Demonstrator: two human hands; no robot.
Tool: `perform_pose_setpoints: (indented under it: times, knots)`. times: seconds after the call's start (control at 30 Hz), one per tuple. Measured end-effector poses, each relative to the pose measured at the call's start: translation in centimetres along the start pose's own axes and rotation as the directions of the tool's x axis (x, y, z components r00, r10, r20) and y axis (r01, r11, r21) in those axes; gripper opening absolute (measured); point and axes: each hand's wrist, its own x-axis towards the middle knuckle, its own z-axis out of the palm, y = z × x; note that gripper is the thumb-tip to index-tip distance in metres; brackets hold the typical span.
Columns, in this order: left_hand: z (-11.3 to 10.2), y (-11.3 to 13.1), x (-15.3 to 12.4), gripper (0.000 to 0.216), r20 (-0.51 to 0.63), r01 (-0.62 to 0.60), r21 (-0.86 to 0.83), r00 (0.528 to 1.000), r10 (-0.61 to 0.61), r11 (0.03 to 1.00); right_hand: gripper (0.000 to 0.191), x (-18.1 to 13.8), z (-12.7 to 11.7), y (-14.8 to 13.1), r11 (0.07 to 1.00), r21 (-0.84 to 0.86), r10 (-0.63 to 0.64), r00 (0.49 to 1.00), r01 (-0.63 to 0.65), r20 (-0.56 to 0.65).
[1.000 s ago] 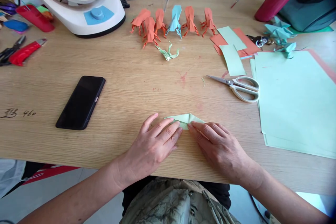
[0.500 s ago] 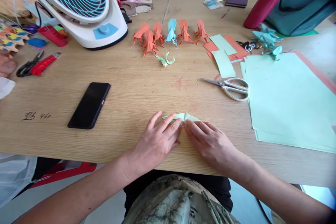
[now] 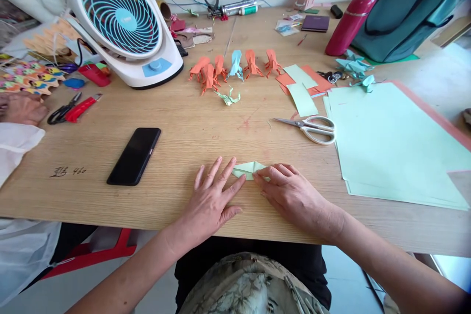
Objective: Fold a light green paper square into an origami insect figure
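A small folded pale green paper [image 3: 247, 169] lies on the wooden table [image 3: 184, 113] near its front edge. My left hand [image 3: 211, 197] rests flat on the table just left of it, fingers spread, the fingertips at the paper's left end. My right hand [image 3: 291, 193] covers the paper's right part, its fingers curled and pressing down on the fold. Most of the paper's right side is hidden under that hand.
A black phone [image 3: 134, 155] lies to the left and scissors [image 3: 311, 127] to the right, beside large green sheets [image 3: 386, 142]. Behind are folded paper figures [image 3: 231, 66], a fan [image 3: 121, 24], a red bottle [image 3: 348, 24] and a bag [image 3: 405, 7]. Another person's hand [image 3: 22, 108] is at far left.
The view has tilted up, showing more of the table's back. My left fingers have spread and slid a little off the paper; my right hand still presses on it.
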Motion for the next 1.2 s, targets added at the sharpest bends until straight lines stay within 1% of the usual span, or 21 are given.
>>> perform_pose_setpoints:
  times: [0.2, 0.33, 0.4, 0.47, 0.57, 0.63, 0.67, 0.77, 0.9, 1.0, 1.1, 1.13, 1.2]
  knots:
    - [-0.1, 0.3, -0.3, 0.056, -0.007, 0.007, 0.033, 1.0, -0.006, 0.999, 0.028, -0.2, 0.6, -0.3, 1.0, 0.019, 0.022, 0.998, -0.021, -0.054]
    - [-0.2, 1.6, 0.4, 0.06, -0.017, -0.041, -0.058, 0.999, 0.04, 0.997, 0.03, -0.3, 0.6, -0.6, 0.993, 0.079, 0.086, 0.995, -0.082, -0.054]
    - [0.0, 2.2, 0.8, 0.062, -0.014, -0.058, -0.095, 0.998, 0.057, 0.994, 0.029, -0.4, 0.4, -0.6, 0.984, 0.154, 0.106, 0.992, -0.094, -0.073]
    - [0.3, 2.3, 1.3, 0.062, -0.032, -0.061, -0.089, 0.998, 0.058, 0.994, 0.03, -0.5, 0.3, -0.4, 0.954, 0.283, 0.137, 0.984, -0.099, -0.116]
    - [0.5, 1.7, 1.9, 0.056, -0.046, -0.075, -0.066, 0.996, 0.072, 0.995, 0.033, -0.7, 0.5, 0.0, 0.883, 0.442, 0.269, 0.941, -0.156, -0.205]
    - [0.4, 1.2, 2.3, 0.052, -0.039, -0.084, -0.063, 0.996, 0.081, 0.994, 0.032, -0.7, 0.7, 0.3, 0.856, 0.472, 0.358, 0.901, -0.212, -0.244]
    - [0.3, 0.9, 2.5, 0.051, -0.04, -0.085, -0.068, 0.996, 0.082, 0.994, 0.032, -0.7, 0.9, 0.4, 0.852, 0.473, 0.372, 0.894, -0.224, -0.248]
    - [0.0, 0.5, 3.2, 0.046, -0.078, -0.059, -0.126, 0.996, 0.05, 0.99, 0.032, -0.7, 1.1, 0.4, 0.847, 0.477, 0.372, 0.902, -0.232, -0.221]
    - [0.3, 0.4, 4.3, 0.036, -0.117, -0.018, -0.211, 0.993, -0.007, 0.977, 0.035, -0.7, 0.7, 0.3, 0.823, 0.532, 0.328, 0.931, -0.199, -0.159]
    - [0.7, 0.8, 5.1, 0.041, -0.132, 0.016, -0.185, 0.99, -0.041, 0.983, 0.032, -0.8, 0.2, 0.4, 0.8, 0.574, 0.297, 0.946, -0.174, -0.127]
    - [1.1, 1.4, 5.6, 0.05, -0.148, 0.07, -0.156, 0.985, -0.094, 0.985, 0.024, -0.7, 0.0, 0.6, 0.769, 0.608, 0.32, 0.942, -0.199, -0.097]
    - [1.1, 1.6, 5.8, 0.049, -0.145, 0.067, -0.142, 0.985, -0.088, 0.988, 0.024, -0.7, 0.0, 0.6, 0.766, 0.612, 0.325, 0.94, -0.197, -0.104]
    - [1.0, 1.6, 5.9, 0.038, -0.135, 0.023, -0.095, 0.99, -0.036, 0.995, 0.026, -0.7, 0.1, 0.8, 0.783, 0.594, 0.333, 0.931, -0.183, -0.152]
